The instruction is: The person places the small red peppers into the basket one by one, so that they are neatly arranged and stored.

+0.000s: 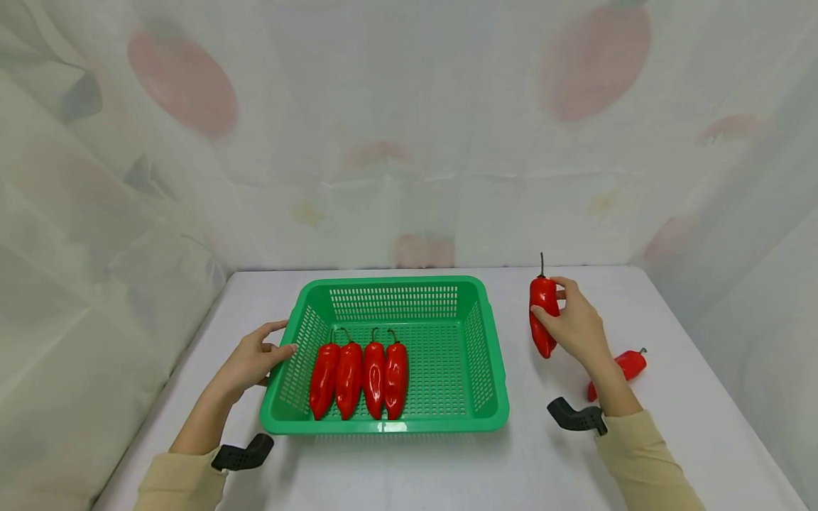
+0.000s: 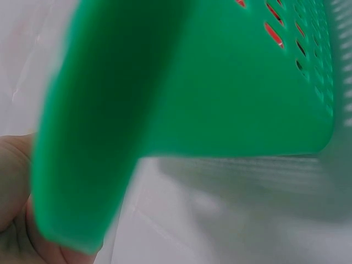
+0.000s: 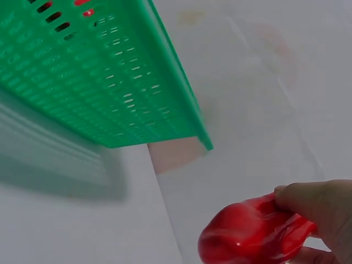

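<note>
A green plastic basket with slotted walls stands mid-table. Inside, several red peppers lie side by side toward its left, stems pointing to the back. My left hand grips the basket's left rim, thumb over the top edge; in the left wrist view the near rim hides part of that hand. To the right of the basket, my right hand holds another red pepper between thumb and fingers, its stem up. The right wrist view shows this held pepper close up, beside the basket's outer wall.
One more red pepper lies on the white tablecloth, partly behind my right forearm. A pale patterned curtain hangs behind the table and along both sides. Black wrist mounts stick out from both sleeves.
</note>
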`<move>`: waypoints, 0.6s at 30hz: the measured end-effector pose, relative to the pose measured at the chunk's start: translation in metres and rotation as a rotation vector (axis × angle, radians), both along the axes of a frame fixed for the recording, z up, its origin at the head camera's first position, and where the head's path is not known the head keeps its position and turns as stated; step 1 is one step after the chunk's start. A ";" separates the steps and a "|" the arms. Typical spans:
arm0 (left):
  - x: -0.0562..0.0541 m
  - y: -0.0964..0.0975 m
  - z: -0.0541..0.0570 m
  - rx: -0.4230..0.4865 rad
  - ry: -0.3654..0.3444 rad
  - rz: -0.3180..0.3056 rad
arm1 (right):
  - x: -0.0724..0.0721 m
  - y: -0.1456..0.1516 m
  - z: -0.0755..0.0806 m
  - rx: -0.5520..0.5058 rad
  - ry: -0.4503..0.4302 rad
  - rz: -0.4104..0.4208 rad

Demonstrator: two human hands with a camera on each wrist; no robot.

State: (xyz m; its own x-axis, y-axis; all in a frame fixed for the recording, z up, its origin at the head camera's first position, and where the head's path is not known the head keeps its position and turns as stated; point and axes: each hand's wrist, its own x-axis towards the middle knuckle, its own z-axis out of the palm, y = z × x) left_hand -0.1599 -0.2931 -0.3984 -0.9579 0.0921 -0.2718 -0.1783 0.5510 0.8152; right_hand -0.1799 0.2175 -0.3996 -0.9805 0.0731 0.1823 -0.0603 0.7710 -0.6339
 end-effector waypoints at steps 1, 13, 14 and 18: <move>0.000 0.000 0.000 -0.001 0.001 -0.001 | 0.000 -0.001 0.002 0.002 0.006 0.006; 0.000 0.001 0.000 -0.020 -0.006 0.014 | -0.005 -0.016 0.021 0.037 0.059 0.071; -0.001 0.001 0.000 -0.021 -0.005 0.015 | -0.006 -0.017 0.022 0.040 0.061 0.076; -0.001 0.000 0.000 -0.022 -0.002 0.013 | -0.007 -0.023 0.029 0.039 0.058 0.100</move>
